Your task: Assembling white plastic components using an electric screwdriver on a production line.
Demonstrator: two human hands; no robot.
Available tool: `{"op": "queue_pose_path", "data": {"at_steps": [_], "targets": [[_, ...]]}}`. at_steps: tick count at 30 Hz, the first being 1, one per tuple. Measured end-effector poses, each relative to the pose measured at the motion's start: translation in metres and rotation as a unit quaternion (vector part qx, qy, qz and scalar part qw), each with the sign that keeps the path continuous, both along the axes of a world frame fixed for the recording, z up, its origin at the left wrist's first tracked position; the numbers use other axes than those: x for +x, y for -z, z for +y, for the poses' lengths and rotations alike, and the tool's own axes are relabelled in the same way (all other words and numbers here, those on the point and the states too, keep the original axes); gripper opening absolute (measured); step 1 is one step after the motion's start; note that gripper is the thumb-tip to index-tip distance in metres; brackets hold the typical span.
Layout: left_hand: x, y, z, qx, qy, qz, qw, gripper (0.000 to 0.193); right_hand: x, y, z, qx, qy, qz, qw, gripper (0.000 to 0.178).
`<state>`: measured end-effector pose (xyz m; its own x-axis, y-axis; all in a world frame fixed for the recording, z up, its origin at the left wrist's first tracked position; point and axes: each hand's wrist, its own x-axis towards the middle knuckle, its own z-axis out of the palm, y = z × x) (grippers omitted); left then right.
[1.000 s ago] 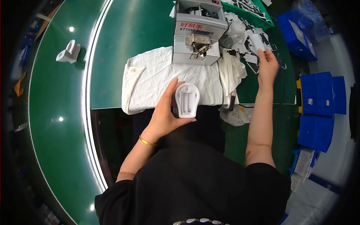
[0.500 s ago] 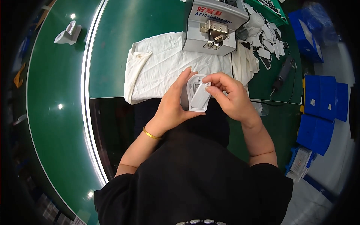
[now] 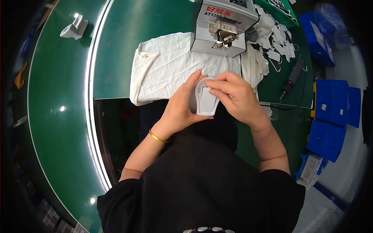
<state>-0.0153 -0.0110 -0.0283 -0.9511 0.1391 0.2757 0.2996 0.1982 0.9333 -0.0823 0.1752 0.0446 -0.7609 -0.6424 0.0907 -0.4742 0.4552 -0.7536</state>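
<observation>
My left hand [image 3: 179, 105] is wrapped round a white plastic housing [image 3: 198, 110], rounded at its far end, and holds it with its underside facing up. A flat white cover [image 3: 209, 101] lies in the recess of this underside. My right hand [image 3: 237, 97] is closed, with its thumb and fingertips pressed together at the far right edge of the cover. Those fingers hide the cover's far end. Both hands are just in front of the table's near edge, close to the white cloth [image 3: 167, 66].
A grey bench machine [image 3: 217, 46] stands on the cloth. To its right lie a heap of small white and black parts [image 3: 278, 44] and an electric screwdriver [image 3: 291, 79] with a cable. A white moulded part [image 3: 74, 29] rests on the green belt [image 3: 54, 85]. Blue bins [image 3: 332, 101] are at far right.
The cover has gone from tilted across the housing to lying squarely in its recess. My right fingers have shifted slightly left. The white part on the belt has moved farther away.
</observation>
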Motion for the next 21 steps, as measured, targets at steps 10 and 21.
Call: {"op": "queue_pose_path", "data": {"at_steps": [10,21], "targets": [[0.012,0.001,0.002,0.031,0.009,0.022,0.999,0.116,0.021,0.024,0.01,-0.238,0.084,-0.437,0.863,0.067],[0.027,-0.026,0.008,0.243,0.065,-0.141,0.957,0.075,0.058,0.022,0.006,-0.284,0.094,-0.339,0.892,0.065]]}}
